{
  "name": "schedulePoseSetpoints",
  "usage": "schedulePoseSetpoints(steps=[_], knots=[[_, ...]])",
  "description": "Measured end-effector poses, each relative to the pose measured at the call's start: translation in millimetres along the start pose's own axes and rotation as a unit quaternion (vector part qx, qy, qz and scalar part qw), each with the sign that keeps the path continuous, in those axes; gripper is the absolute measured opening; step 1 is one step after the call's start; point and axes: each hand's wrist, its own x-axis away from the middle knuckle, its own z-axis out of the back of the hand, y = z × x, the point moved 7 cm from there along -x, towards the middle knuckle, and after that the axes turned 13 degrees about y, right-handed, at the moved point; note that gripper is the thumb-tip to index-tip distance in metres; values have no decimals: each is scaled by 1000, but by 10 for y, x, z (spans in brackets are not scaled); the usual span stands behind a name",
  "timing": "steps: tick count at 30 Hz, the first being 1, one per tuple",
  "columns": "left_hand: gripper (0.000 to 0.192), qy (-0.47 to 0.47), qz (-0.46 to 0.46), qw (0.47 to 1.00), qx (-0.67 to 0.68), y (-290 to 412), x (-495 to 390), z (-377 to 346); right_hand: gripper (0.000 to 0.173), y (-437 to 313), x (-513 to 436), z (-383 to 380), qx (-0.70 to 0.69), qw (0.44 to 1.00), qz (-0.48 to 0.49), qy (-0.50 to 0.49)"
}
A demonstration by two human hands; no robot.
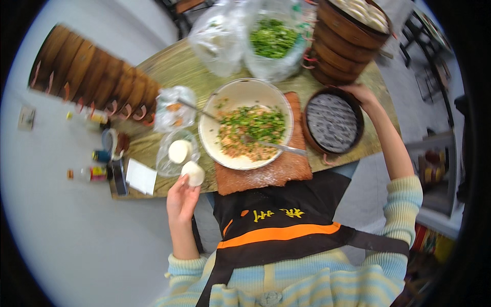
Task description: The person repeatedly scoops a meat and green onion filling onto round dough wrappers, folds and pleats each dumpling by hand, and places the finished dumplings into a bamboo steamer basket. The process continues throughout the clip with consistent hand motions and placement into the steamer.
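Observation:
My left hand (183, 199) holds a white stack of what look like round dough wrappers (193, 173) at the table's front edge. Just beyond it, a second white stack (180, 151) rests on a clear plastic bag (164, 160). My right hand (358, 96) grips the far right rim of a round steamer basket (307, 128), whose dark perforated liner (332, 121) shows bare. Between my hands, a large white bowl (210, 147) contains pale minced filling (239, 147) with chopped green onion (264, 119). One metal utensil (282, 147) lies across its right rim, another (199, 110) across its left.
A tall steamer stack (92, 73) stands at left; another (337, 50), topped with white dumplings (364, 13), stands back right. Plastic bags (216, 46) and chopped greens (274, 38) sit behind the bowl. A floury brown board (264, 180) lies under it. Bottles (98, 174) and a phone (119, 177) are left.

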Motion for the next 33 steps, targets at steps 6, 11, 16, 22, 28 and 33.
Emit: schedulePoseSetpoints(steps=[6,11,16,22,28,33], knots=[[25,24,-14,1000,15,45,36,26,19,142,-100,316,162,987,9,-20],[32,41,-29,998,40,186,38,252,22,498,-48,950,85,995,-51,25],[31,12,-49,996,73,323,37,505,22,-381,619,1059,344,892,244,159],[32,41,-63,991,114,342,89,863,10,-1840,2258,-1184,327,714,619,-16],[28,55,-65,978,192,166,249,1298,8,-1248,3778,-3967,242,454,781,-353],[30,122,-75,956,255,88,361,1757,6,-354,4293,-5309,301,273,830,-383]])
